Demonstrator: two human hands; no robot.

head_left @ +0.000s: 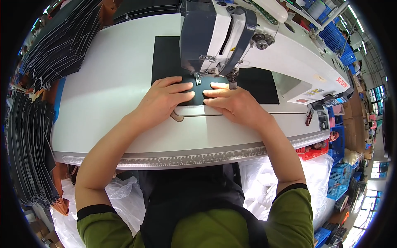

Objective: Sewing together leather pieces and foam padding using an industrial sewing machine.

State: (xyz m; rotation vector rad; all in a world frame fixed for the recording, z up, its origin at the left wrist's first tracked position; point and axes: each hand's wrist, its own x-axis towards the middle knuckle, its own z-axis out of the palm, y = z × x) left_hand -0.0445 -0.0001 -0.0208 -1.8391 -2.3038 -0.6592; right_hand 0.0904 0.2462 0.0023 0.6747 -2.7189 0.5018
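Note:
A dark fabric panel (258, 86) lies flat on the white sewing table, passing beneath the head of a sewing machine (198, 37). The presser foot (199, 78) is over the cloth, between my two hands. My left hand (167, 97) rests flat on the panel left of the foot, its fingers stretched out. On the right, my right hand (231, 101) presses on the cloth with extended fingers, close beside the needle area. Part of the panel is hidden behind the machine head and under my fingers. Whether the foot touches the cloth, I cannot tell.
Stacks of dark cut pieces (62, 41) stand at the far left, with another pile (31, 144) nearer. A ruler strip (186, 159) runs along the table's front edge. Blue crates (339, 180) and a red basket (313, 152) are at right. Clear plastic sheeting (256, 177) hangs below the table.

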